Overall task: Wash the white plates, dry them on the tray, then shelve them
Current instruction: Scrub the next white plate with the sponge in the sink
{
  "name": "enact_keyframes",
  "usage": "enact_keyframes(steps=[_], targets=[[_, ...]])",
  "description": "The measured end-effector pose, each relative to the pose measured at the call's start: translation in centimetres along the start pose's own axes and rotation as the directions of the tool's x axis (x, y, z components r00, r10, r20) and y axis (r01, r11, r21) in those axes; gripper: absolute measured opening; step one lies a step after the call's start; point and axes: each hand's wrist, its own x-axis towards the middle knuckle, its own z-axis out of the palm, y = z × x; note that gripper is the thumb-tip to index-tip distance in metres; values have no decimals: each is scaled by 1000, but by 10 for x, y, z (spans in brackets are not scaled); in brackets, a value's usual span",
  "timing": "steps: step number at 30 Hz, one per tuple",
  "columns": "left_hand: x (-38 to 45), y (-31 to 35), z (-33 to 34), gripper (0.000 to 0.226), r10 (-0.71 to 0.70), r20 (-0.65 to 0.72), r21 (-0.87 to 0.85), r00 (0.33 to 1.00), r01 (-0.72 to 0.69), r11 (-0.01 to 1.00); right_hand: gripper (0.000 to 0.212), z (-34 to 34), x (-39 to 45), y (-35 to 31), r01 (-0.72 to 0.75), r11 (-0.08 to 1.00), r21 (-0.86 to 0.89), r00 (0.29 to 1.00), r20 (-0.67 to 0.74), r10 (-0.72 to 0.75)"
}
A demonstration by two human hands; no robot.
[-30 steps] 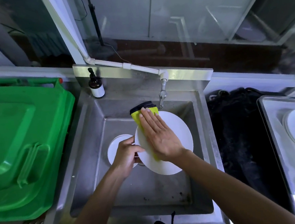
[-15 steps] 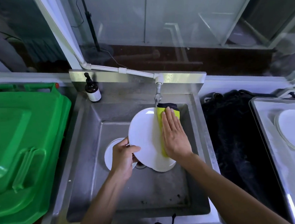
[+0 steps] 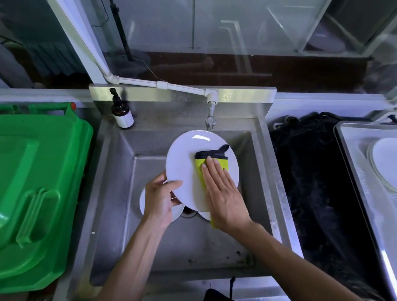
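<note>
Over the steel sink [image 3: 116, 205] I hold a white plate [image 3: 184, 161] tilted up, its face toward me. My left hand [image 3: 161, 199] grips its lower left rim. My right hand [image 3: 223, 193] lies flat on a yellow and black sponge cloth [image 3: 214, 159], pressing it against the plate's right half. Another white plate [image 3: 144, 200] lies in the sink bottom, mostly hidden under my left hand. White plates [image 3: 395, 164] rest stacked on the metal tray [image 3: 351, 156] at the right.
A tap [image 3: 211, 115] hangs just behind the held plate. A brown soap bottle [image 3: 122, 113] stands at the sink's back left corner. A green bin lid [image 3: 23, 189] fills the left. Black fabric [image 3: 315, 176] lies between sink and tray.
The plate has been turned and lifted toward the tap. My right hand with the cloth has slid from the plate's left side over to its right half.
</note>
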Motion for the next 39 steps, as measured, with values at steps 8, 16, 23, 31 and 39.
enact_keyframes(steps=[8,16,23,31,39], targets=[[-2,9,-12,42,4,65,-26,998,-2,1000,58,-19,18,-9,204,978,-42,979,27,-203],[-6,21,-21,32,6,147,29,989,-10,1000,73,-32,50,-21,317,948,-12,946,73,-315],[-14,14,-20,38,-59,194,158,979,28,987,63,-33,70,-36,515,857,-6,854,100,-511],[-16,8,-17,25,-58,134,145,989,38,989,70,-27,82,-22,300,954,-5,953,-31,-300],[-14,0,-12,40,-34,64,65,997,30,997,62,-10,74,17,-91,996,11,989,-114,91]])
